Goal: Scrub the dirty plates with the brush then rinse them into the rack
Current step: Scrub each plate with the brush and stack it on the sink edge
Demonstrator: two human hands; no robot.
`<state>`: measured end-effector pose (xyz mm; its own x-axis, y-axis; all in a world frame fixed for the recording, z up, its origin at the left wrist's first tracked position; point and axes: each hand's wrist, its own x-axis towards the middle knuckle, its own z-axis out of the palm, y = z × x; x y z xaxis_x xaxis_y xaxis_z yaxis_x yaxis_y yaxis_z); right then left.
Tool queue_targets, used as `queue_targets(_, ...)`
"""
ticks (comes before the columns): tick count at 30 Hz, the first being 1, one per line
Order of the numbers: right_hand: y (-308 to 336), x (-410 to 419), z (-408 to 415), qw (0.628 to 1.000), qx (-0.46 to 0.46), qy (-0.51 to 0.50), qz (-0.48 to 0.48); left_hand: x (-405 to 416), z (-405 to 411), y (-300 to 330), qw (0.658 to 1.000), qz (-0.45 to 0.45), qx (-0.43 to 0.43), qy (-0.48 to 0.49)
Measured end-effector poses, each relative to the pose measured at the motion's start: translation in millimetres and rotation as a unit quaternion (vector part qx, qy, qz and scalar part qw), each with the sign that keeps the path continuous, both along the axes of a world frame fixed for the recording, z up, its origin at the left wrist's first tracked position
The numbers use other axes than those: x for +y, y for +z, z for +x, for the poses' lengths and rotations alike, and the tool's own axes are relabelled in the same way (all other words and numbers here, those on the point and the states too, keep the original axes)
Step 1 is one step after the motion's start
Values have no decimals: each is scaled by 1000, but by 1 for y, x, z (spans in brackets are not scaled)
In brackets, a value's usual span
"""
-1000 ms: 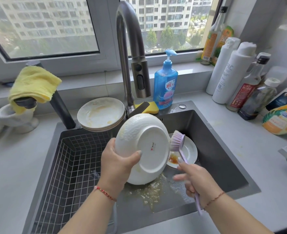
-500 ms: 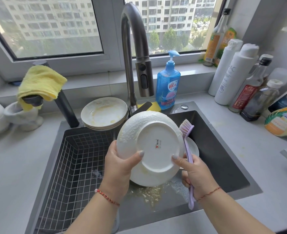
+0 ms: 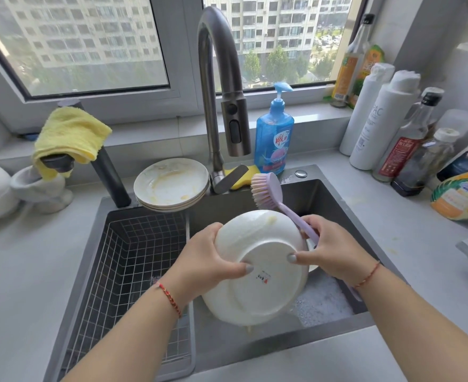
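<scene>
Both hands hold one white plate (image 3: pixel 257 267) over the sink (image 3: pixel 335 205), its underside w/ the small red mark facing the camera and tilted. The left hand (image 3: pixel 208 260) has a closed grip on the plate's left rim, thumb on the back. The right hand (image 3: pixel 329 252) is closed around the purple brush (image 3: pixel 277 201) handle, and its thumb presses on the plate's right side (so it holds two things at once). The brush head points up and to the left, bristles just above the plate's top edge, not clearly touching. A stack of dirty plates (image 3: pixel 172 184) sits at the sink's back edge, beside the tap (image 3: pixel 219 86). The wire rack (image 3: pixel 133 260) is in the left part of the sink. Foam lies on the sink bottom at right.
</scene>
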<state>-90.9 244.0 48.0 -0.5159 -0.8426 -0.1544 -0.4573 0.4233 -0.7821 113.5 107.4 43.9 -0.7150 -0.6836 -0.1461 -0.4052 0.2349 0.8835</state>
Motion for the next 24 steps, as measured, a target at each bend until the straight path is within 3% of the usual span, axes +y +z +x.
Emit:
queue_targets(6, 1, -3, 5, 994, 108, 8, -3, 7, -10, 9, 992, -122, -35, -15)
queue_targets(10, -1, 4, 7, 993, -15, -94, -65, 4, -8, 3, 990, -131, -22, 50)
queue_targets(15, -16, 25, 17, 976, -146, -159, 5, -2, 2, -4, 985, -129, -13, 114)
queue_targets(20, 9, 18, 43, 992, -86, -85, -20, 3, -3, -7, 982, -152, -20, 113)
queue_targets(24, 37, 20, 77, 999, -16, 41, -13, -1, -8, -13, 980, -133, -53, 135)
